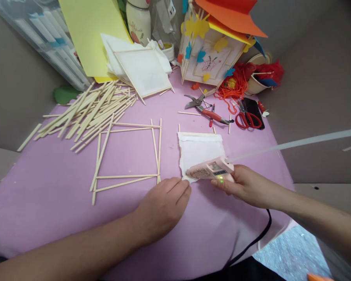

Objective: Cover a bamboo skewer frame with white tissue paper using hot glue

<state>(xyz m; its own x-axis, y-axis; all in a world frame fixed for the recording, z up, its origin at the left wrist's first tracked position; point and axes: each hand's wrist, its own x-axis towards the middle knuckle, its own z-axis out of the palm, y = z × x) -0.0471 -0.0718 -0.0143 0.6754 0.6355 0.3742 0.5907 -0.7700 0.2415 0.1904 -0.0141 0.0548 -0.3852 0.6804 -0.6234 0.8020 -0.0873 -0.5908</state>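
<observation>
My right hand [245, 185] is shut around a pink hot glue gun [210, 169], whose nozzle lies over a white sheet of paper or cloth [200, 154]. A long translucent glue stick [295, 143] runs from the back of the gun toward the right. The sheet lies on thin wooden sticks, and their ends show past its edges. My left hand [163, 207] rests flat and open, its fingertips at the sheet's lower left corner. To the left of that hand lies a square of loose wooden sticks [134, 125].
A heap of wooden sticks [93, 111] lies on the purple cloth [38, 210]. Behind are red-handled pliers [206, 111], red scissors [245, 120], orange yarn [234, 88], a decorated paper-panelled model [210, 50] and a white-covered stick frame [143, 68]. A black cord [257, 238] trails toward the front.
</observation>
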